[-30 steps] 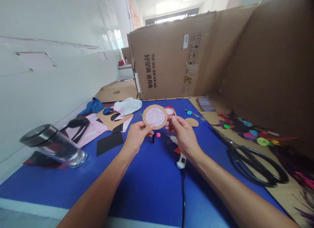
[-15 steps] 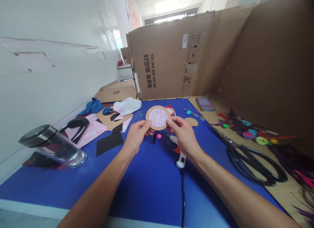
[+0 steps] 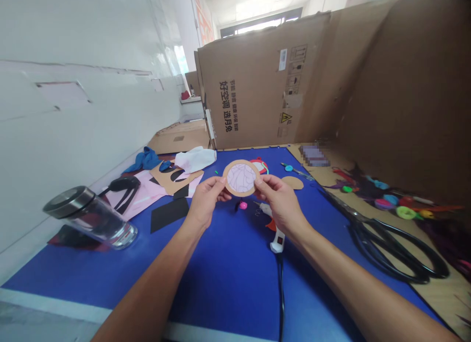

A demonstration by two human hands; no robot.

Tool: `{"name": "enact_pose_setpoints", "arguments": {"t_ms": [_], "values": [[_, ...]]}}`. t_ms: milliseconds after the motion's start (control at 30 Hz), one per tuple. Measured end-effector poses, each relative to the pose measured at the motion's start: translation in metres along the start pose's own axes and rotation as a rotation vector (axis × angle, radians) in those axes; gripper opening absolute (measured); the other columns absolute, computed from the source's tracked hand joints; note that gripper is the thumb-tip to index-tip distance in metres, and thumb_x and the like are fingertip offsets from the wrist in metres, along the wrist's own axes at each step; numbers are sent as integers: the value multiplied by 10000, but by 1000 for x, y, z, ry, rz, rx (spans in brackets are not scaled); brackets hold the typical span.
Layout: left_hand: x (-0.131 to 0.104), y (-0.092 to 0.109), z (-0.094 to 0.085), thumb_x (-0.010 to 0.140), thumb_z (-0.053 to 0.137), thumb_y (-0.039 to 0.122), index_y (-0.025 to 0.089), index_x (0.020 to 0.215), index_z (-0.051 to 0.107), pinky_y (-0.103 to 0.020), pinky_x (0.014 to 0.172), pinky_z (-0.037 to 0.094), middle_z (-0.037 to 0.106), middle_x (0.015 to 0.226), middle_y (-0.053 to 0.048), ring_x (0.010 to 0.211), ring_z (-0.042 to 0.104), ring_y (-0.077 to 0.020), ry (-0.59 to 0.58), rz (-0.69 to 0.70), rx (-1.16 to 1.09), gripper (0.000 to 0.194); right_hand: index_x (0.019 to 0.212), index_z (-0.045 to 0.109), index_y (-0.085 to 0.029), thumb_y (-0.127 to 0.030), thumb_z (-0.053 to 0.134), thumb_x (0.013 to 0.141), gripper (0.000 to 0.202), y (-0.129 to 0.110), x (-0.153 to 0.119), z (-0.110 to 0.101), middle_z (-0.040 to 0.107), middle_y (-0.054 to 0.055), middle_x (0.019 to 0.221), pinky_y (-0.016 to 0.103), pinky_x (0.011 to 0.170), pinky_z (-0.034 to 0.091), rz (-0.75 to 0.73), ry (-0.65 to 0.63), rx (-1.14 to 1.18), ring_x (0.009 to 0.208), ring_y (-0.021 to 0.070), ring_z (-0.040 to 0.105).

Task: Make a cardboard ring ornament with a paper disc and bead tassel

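Note:
A round cardboard ring [image 3: 241, 178] with a pale purple patterned centre is held up above the blue mat, facing me. My left hand [image 3: 209, 200] pinches its left edge between thumb and fingers. On the opposite edge, my right hand [image 3: 280, 200] grips it the same way. Below the disc a small pink ball [image 3: 243, 205] with a dark strip beside it shows. A white glue gun [image 3: 277, 240] lies on the mat under my right hand, partly covered by it.
A glass bottle [image 3: 110, 224] stands at the left, near black and pink scraps [image 3: 169, 214]. Large black scissors [image 3: 397, 249] lie at the right beside colourful small items. A cardboard box [image 3: 257, 96] rises behind the blue mat [image 3: 221, 283].
The view has shifted slightly, so most things appear a little further right. Both hands still hold the disc in much the same way.

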State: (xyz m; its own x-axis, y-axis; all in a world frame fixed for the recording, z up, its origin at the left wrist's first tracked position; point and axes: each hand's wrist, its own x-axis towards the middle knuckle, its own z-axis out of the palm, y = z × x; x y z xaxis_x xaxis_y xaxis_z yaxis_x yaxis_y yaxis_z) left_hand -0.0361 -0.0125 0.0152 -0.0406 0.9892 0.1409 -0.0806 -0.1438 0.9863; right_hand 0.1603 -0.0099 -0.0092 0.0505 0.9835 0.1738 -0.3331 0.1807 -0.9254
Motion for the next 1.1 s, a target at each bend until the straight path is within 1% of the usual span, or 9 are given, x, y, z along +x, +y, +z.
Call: {"name": "enact_pose_setpoints", "arguments": {"t_ms": [233,533,633,700,767,833,933,1033,1100], "values": [[-1,-3,1,744,943,552,182,834,777,-256,648,535,765,760,-26,621,653,-126,-26,-6,27,415,862,793,-229,-627,949,720,450,-2,-1,1,701,1,736,296,643,454,14,-24,8,662,155,546],[-1,-4,2,721,946,474,175,887,801,-263,592,521,775,762,-39,588,640,-130,-28,-48,14,371,875,768,-224,-654,896,779,459,0,-1,0,681,-5,739,307,661,466,28,-54,0,673,157,570],[0,-3,0,708,951,425,183,913,767,-252,566,515,767,766,-27,574,630,-123,-7,-93,-38,366,1037,766,-241,-636,839,831,451,4,0,-1,719,2,826,316,685,497,38,-31,-2,727,175,638],[1,-3,0,702,946,361,193,988,755,-245,551,510,757,764,-12,564,623,-120,13,-124,-81,383,1202,735,-267,-551,814,864,448,6,1,-3,740,8,908,329,714,520,2,-23,-45,789,193,674],[2,-2,0,705,929,293,206,1120,743,-245,536,502,760,786,-6,551,617,-120,42,-164,-125,463,1314,705,-289,-428,788,882,461,8,0,-4,757,39,1057,343,738,535,-104,-26,-154,862,205,684],[3,0,0,713,906,236,218,1261,714,-250,530,497,767,811,-8,541,615,-122,71,-210,-157,580,1361,715,-307,-321,756,891,471,10,-1,-4,730,77,1269,357,762,548,-250,-45,-302,932,211,680],[2,2,0,726,888,199,206,1338,691,-252,532,488,751,778,-10,531,606,-125,68,-277,-183,643,1315,783,-330,-280,754,912,407,10,-3,-5,657,95,1405,383,808,573,-389,-77,-451,1012,225,675],[1,4,0,732,900,212,187,1254,727,-243,535,476,746,775,-23,565,622,-128,4,-310,-205,551,1127,850,-320,-348,796,921,214,9,-5,-4,650,101,1371,393,827,584,-414,-76,-468,1088,256,675],[0,3,-1,761,913,298,186,1164,760,-238,540,471,724,736,-19,591,639,-137,-40,-299,-194,445,1018,859,-308,-375,803,924,129,7,-4,-4,687,100,1298,387,812,574,-418,-74,-460,1099,270,678]]}}
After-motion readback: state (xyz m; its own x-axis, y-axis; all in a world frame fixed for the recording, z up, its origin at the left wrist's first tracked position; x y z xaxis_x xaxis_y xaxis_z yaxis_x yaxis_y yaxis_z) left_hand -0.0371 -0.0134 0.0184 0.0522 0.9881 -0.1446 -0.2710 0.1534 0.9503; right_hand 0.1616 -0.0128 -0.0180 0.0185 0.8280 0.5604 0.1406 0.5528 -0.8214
